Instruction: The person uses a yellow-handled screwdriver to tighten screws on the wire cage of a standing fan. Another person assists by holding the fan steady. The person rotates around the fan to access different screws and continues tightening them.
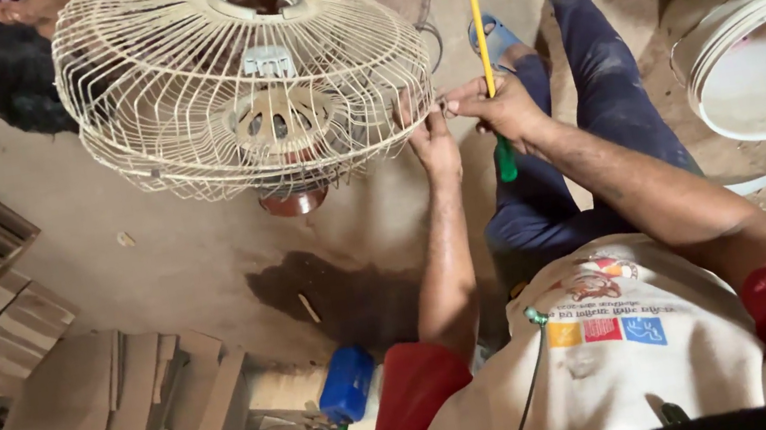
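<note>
The fan cage (pixel 242 84) sits at nine o'clock from both hands. The left hand (pixel 435 141) pinches its rim. The right hand (pixel 504 111), touching the left, grips a screwdriver (pixel 482 38).

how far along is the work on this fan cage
Done: the front and back halves of the cream wire fan cage sit closed together around the motor. In hand: the left hand pinches the cage rim, and the right hand holds a yellow and green screwdriver beside it. Left: whether the rim is fastened cannot be told.
</note>
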